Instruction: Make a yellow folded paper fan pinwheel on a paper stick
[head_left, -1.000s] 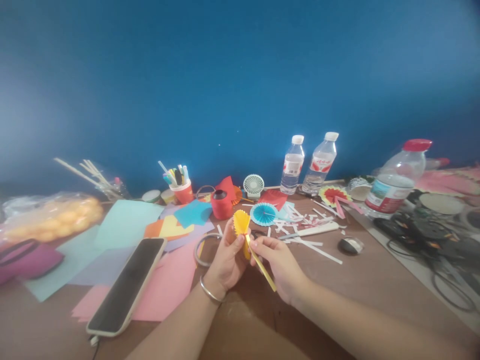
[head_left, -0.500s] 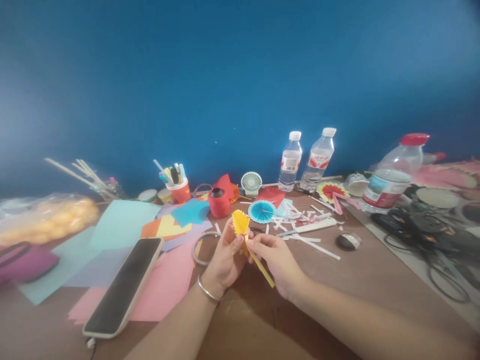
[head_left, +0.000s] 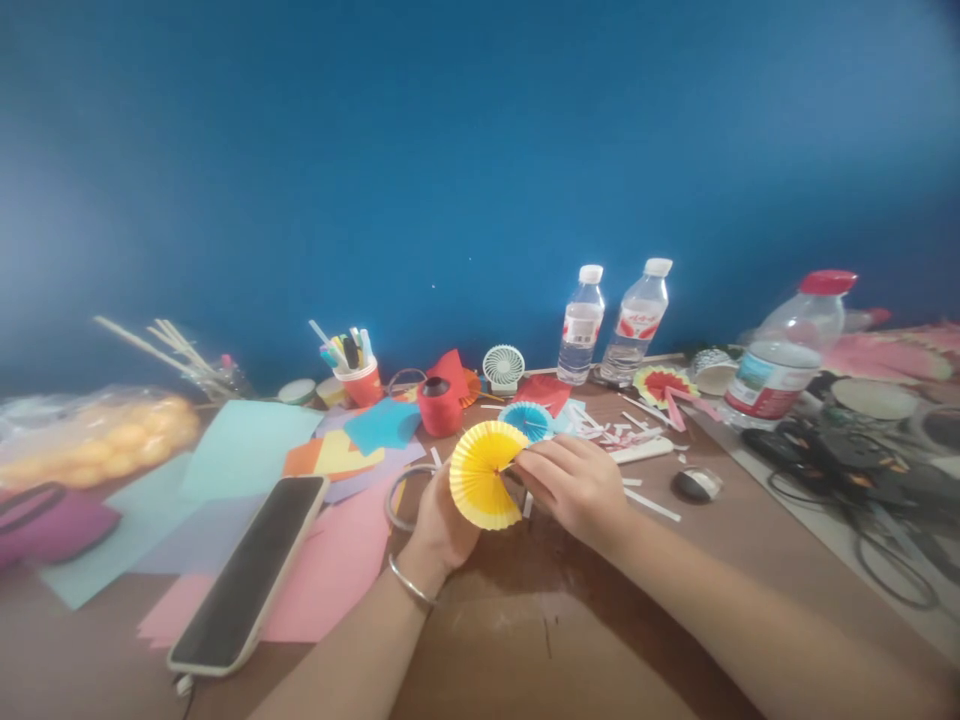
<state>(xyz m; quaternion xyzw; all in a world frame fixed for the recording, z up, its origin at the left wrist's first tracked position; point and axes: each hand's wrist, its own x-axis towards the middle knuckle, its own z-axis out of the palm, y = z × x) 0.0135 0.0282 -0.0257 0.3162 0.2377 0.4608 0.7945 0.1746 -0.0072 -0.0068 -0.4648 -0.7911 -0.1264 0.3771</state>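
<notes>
Against the left hand [head_left: 442, 525], grip hidden: one yellow fan [head_left: 480, 475], edge pinched by right hand [head_left: 581, 490]; one blue fan [head_left: 527, 419] beyond; tabletop [head_left: 517, 630] nearer.

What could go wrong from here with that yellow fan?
The pleated yellow fan might crease or tear if the right hand pulls too hard near its centre. The left hand is partly hidden behind the fan, so a slipping grip could be hard to spot. Loose paper strips near the right hand might get swept aside.
</notes>
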